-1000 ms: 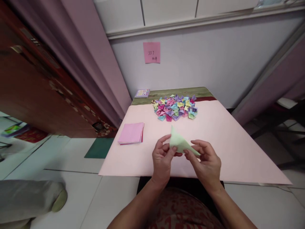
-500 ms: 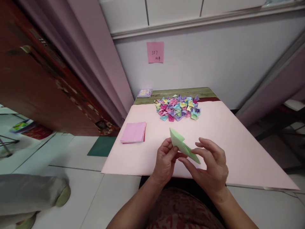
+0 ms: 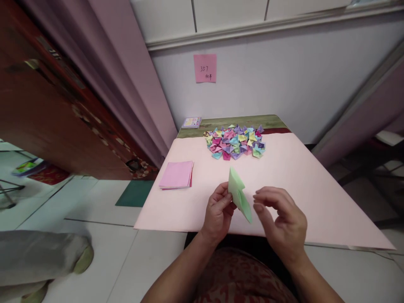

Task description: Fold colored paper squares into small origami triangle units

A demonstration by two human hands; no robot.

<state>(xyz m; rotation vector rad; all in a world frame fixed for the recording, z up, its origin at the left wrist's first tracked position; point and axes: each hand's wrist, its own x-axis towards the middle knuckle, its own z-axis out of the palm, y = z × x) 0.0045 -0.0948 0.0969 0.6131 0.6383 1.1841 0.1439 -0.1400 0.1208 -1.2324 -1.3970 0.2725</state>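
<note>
Above the near edge of the pink-covered table, my left hand (image 3: pixel 219 212) pinches a piece of folded light-green origami paper (image 3: pixel 239 195) between thumb and fingers. The paper stands tilted, its layers slightly apart, one point up and the other slanting down to the right. My right hand (image 3: pixel 282 216) is just to the right of the paper and does not touch it; its thumb and fingers are curved, apart and hold nothing. Beyond the hands lies a heap of small folded paper pieces (image 3: pixel 235 143) in many colours.
A stack of square paper sheets (image 3: pixel 176 174), pink on top, lies at the left of the pink table cover (image 3: pixel 315 198). A small pack (image 3: pixel 191 122) sits at the far left corner. A pink note (image 3: pixel 205 68) hangs on the wall. Another person's leg (image 3: pixel 41 256) shows at lower left.
My right hand has let go of the green paper and drawn back to the right. The paper has turned in my left hand, its lower point swinging left and downward.
</note>
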